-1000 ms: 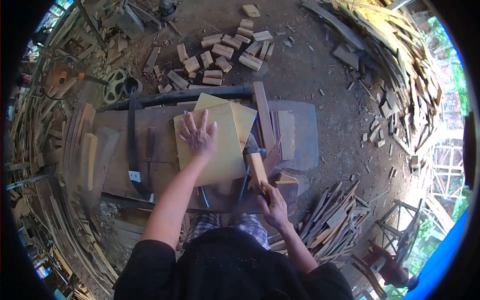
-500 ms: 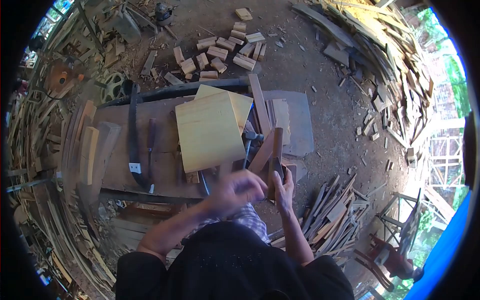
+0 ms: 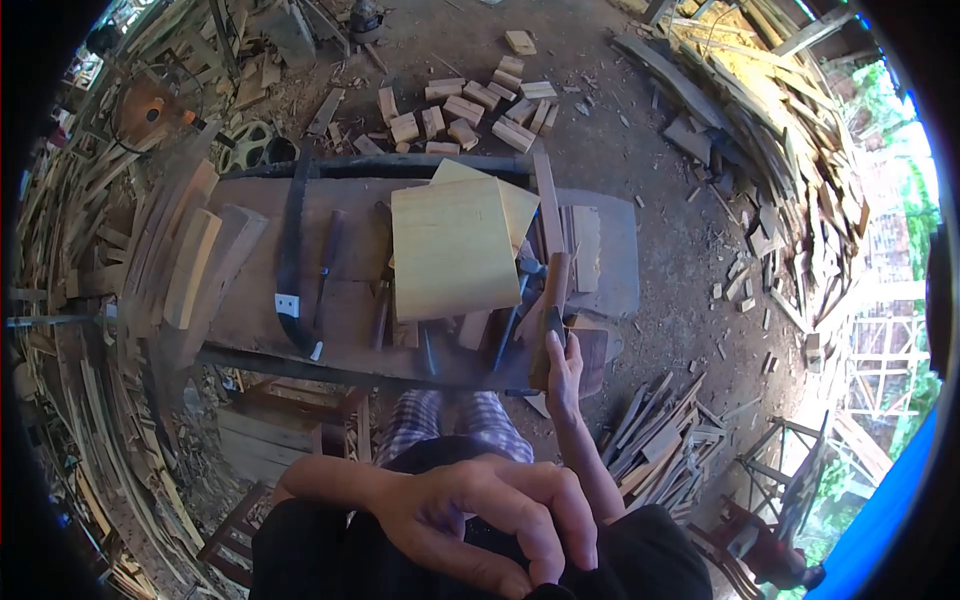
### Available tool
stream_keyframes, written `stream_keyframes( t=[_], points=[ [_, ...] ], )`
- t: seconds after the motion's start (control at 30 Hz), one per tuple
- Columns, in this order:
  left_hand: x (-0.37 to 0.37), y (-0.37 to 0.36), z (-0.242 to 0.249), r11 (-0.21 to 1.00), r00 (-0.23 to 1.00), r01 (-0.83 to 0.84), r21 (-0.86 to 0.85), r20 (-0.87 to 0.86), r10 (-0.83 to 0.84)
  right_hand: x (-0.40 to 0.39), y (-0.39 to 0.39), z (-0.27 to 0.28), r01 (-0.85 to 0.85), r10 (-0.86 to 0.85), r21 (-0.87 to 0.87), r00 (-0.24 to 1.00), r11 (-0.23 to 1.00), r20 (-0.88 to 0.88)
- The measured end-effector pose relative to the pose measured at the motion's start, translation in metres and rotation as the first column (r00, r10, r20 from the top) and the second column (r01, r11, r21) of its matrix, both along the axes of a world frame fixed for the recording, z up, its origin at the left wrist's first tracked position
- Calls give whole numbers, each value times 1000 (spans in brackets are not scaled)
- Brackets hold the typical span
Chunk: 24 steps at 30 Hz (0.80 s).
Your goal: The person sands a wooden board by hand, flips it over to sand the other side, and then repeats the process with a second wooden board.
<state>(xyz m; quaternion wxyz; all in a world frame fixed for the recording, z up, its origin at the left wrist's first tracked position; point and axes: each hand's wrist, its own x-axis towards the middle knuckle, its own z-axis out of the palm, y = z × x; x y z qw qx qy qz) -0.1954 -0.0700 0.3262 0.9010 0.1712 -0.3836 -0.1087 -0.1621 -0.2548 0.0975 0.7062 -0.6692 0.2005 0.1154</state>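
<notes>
My right hand is wrapped round a long brown wooden tool that looks like a hand plane, upright over the table's right part. My left hand is raised before my chest, close to the camera. Its fingers are loosely bent and apart, with nothing visible in them. A pale square board lies on the low work table, over another pale board. Beside its right edge is a hammer, partly hidden by the board.
A dark curved bar and a chisel-like tool lie on the table's left part, near leaning planks. Wood blocks are scattered beyond. Scrap piles flank the table; a fan stands far left.
My left hand has moved from beside the wooden tool back toward my chest and the camera. My right hand keeps hold of the tool. The view has shifted slightly.
</notes>
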Motion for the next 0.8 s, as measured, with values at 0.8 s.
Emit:
stream_keyframes(
  t=[0.8],
  points=[
    [145,84,-302,-554,317,529,643,456,832,89,37,-20,-106,593,-914,789,391,162]
  ],
)
